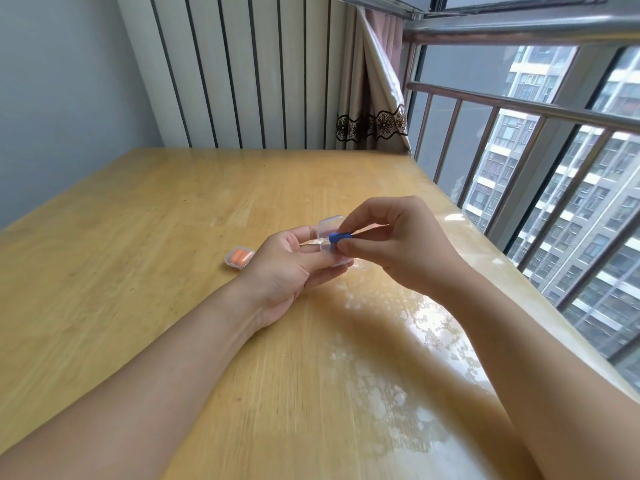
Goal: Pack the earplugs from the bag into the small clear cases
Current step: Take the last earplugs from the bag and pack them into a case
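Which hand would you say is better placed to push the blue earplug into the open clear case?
The right hand, probably. It already pinches the blue earplug at the mouth of the open clear case, which the left hand holds steady above the table.

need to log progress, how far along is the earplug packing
Done: one small clear case lies on the table with orange earplugs inside. In hand: the left hand holds an open clear case while the right hand pinches a blue earplug at its opening. Left: seat it and close the lid. The bag is not clearly visible, so how many remain is unknown.
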Demonstrator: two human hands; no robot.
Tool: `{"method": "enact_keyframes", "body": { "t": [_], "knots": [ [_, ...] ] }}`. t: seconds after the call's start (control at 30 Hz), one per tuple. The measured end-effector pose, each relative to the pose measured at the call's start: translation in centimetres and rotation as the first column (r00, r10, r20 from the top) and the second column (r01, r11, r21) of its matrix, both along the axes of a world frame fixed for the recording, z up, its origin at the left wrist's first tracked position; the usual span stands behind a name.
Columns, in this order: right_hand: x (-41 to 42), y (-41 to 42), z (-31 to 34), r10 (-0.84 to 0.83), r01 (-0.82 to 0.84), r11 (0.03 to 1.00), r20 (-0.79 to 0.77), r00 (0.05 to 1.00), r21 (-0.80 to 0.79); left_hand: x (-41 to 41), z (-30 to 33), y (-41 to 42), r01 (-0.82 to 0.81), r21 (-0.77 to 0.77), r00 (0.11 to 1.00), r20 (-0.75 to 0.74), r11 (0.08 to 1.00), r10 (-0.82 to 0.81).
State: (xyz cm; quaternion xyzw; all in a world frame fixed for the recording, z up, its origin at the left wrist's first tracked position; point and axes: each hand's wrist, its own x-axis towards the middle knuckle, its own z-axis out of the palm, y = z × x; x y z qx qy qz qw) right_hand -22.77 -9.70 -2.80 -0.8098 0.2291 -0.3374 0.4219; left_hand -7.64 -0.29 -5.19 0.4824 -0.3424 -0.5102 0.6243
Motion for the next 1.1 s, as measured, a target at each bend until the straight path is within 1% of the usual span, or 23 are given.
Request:
{"method": "enact_keyframes", "body": {
  "t": [0.07, 0.1, 0.2, 0.27, 0.37, 0.47, 0.53, 0.63, 0.73, 0.8, 0.87, 0.93, 0.97, 1.03, 1.1],
  "knots": [
    [0.01, 0.01, -0.06, -0.024, 0.024, 0.999, 0.023, 0.999, -0.022, -0.02, 0.04, -0.05, -0.024, 0.01, 0.999, -0.029, 1.0, 0.024],
    [0.02, -0.02, -0.09, -0.047, 0.049, 0.997, 0.032, 0.998, -0.06, 0.04, 0.1, -0.06, -0.037, 0.017, 0.998, -0.052, 0.999, 0.038],
    [0.15, -0.14, -0.4, -0.112, 0.109, 0.96, 0.006, 0.994, -0.259, 0.25, 0.24, -0.07, -0.022, 0.019, 0.994, -0.105, 1.0, 0.023],
    [0.34, -0.21, -0.68, -0.144, 0.128, 0.929, -0.021, 0.989, -0.346, 0.32, 0.24, -0.08, 0.009, 0.017, 0.992, -0.125, 1.0, -0.007],
    [0.38, -0.42, -0.7, -0.147, 0.117, 0.933, -0.064, 0.987, -0.34, 0.28, 0.2, -0.18, 0.021, 0.017, 0.986, -0.166, 1.0, -0.018],
    [0.17, -0.71, -0.48, -0.092, 0.049, 0.944, -0.118, 0.989, -0.327, 0.33, 0.24, -0.18, 0.016, 0.009, 0.977, -0.212, 1.0, -0.014],
    [0.13, -0.78, -0.49, -0.069, 0.028, 0.955, -0.129, 0.989, -0.295, 0.45, 0.28, -0.19, 0.001, 0.013, 0.974, -0.226, 1.0, 0.002],
    [0.27, -0.87, -0.71, -0.081, 0.045, 0.966, -0.135, 0.988, -0.255, 0.46, 0.27, -0.14, 0.006, 0.016, 0.973, -0.233, 1.0, -0.002],
    [0.31, -0.78, -0.73, -0.057, 0.039, 0.986, -0.11, 0.992, -0.162, 0.39, 0.23, -0.12, 0.015, 0.015, 0.974, -0.226, 1.0, -0.011],
    [0.24, -0.82, -0.6, -0.026, 0.026, 1.0, -0.05, 0.998, -0.003, 0.42, 0.27, -0.15, 0.018, 0.016, 0.973, -0.232, 1.0, -0.014],
    [0.18, -0.92, -0.46, -0.008, 0.009, 0.984, -0.006, 1.0, 0.181, 0.48, 0.43, -0.06, 0.04, 0.02, 0.976, -0.216, 0.999, -0.034],
    [0.18, -0.98, -0.4, 0.031, -0.031, 0.951, 0.005, 0.999, 0.307, 0.53, 0.63, 0.11, 0.074, 0.031, 0.981, -0.18, 0.997, -0.067],
    [0.18, -0.98, -0.41, 0.061, -0.058, 0.937, 0.004, 0.998, 0.344, 0.55, 0.7, 0.24, 0.091, 0.038, 0.982, -0.167, 0.995, -0.083],
    [0.12, -0.93, -0.38, 0.103, -0.088, 0.926, -0.019, 0.995, 0.366, 0.57, 0.81, 0.4, 0.12, 0.05, 0.982, -0.152, 0.992, -0.111],
    [0.05, -0.94, -0.29, 0.108, -0.082, 0.933, -0.056, 0.993, 0.351, 0.6, 0.88, 0.45, 0.14, 0.057, 0.981, -0.146, 0.988, -0.131]
  ]
}}
